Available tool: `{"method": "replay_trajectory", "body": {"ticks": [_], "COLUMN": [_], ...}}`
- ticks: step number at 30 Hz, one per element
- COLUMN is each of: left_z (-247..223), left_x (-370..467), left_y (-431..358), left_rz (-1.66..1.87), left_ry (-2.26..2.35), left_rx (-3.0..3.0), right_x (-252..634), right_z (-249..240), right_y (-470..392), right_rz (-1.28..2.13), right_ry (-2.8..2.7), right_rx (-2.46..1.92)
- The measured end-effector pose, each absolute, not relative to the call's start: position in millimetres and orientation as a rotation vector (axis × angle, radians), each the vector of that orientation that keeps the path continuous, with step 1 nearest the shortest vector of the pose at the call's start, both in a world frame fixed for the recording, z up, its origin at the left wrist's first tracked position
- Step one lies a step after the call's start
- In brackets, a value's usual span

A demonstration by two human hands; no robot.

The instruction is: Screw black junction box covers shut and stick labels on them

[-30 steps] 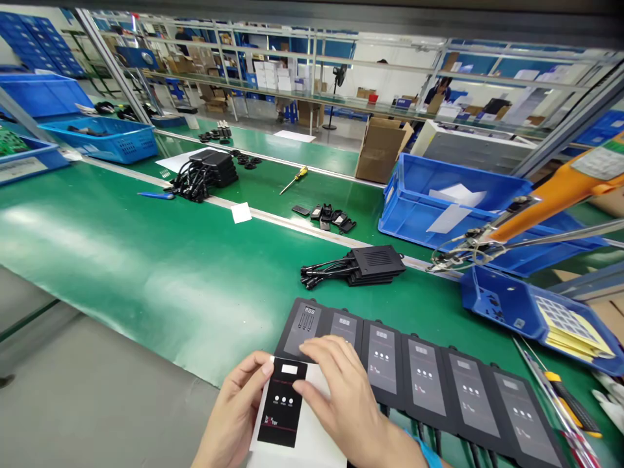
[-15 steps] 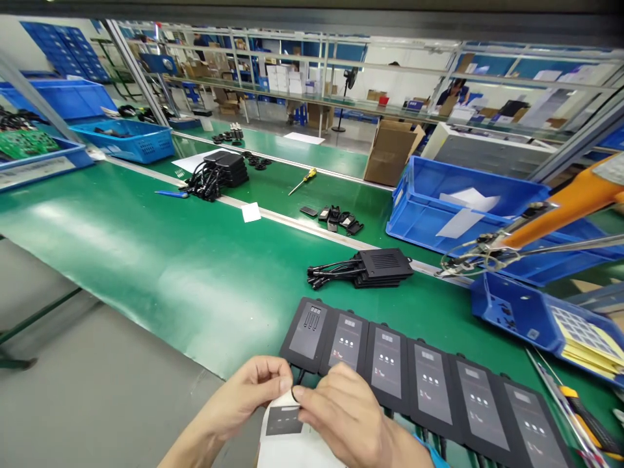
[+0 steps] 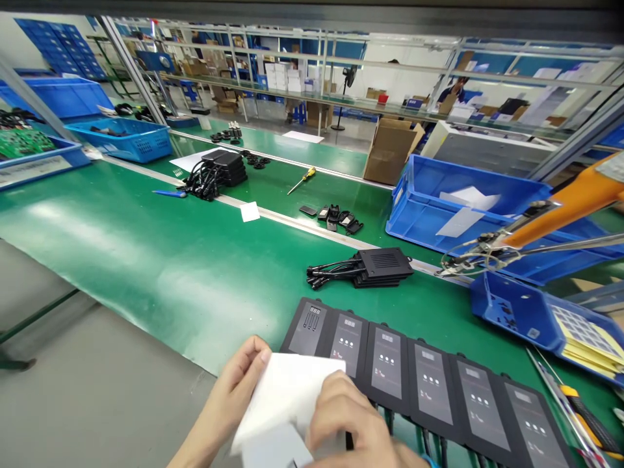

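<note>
A white sheet (image 3: 292, 383) is pinched at its upper left corner by my left hand (image 3: 242, 377), at the bottom centre. My right hand (image 3: 353, 422) lies over the sheet's right side with bent, slightly blurred fingers; what its fingertips hold is hidden. A greyish piece (image 3: 275, 447) shows over the lower part of the sheet. Just beyond my hands, a row of several flat black controllers (image 3: 387, 357) lies on the green table (image 3: 195, 273), cables toward me. The leftmost controller (image 3: 308, 328) is partly behind the sheet.
Behind the row sits a stack of black units (image 3: 385, 263) with cables. Blue bins (image 3: 439, 221) and an orange tool (image 3: 560, 201) stand at the right. A screwdriver (image 3: 308, 174), small black parts (image 3: 341, 220) and another black stack (image 3: 227, 168) lie farther back.
The white sheet has come up and now covers more of the view. My left hand has moved slightly up and left; my right hand has moved apart from it, down and right.
</note>
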State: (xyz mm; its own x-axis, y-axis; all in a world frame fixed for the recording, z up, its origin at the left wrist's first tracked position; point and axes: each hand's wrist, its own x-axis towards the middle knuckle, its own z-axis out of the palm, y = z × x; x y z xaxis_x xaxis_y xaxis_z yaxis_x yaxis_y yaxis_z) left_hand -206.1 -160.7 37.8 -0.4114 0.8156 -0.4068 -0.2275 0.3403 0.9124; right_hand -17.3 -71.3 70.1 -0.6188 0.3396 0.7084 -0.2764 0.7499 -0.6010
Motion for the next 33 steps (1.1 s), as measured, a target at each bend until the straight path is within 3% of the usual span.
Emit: {"method": "replay_trajectory", "body": {"ticks": [5, 11, 17, 26, 33], "left_z": [40, 46, 34, -3, -6], "left_x": [-241, -279, -247, -219, -218], "left_y": [-170, -186, -184, -174, -172], "left_rz": [1.296, 0.942, 0.645, 0.699, 0.779], "left_ry": [1.617, 1.584, 1.897, 2.097, 2.101], "left_rx": [0.470, 0.971, 1.413, 2.113, 2.195], "right_x": [-20, -53, -71, -70, -71], "right_z": [83, 34, -2, -9, -7], "right_y": [-49, 9, 21, 24, 22], "right_rz": [1.221, 1.631, 1.585, 1.594, 1.610], "right_ry": [-1.572, -1.555, -1.693, -1.694, -1.705], "right_rx": [-0.484, -1.039, -1.136, -1.177, -1.205]}}
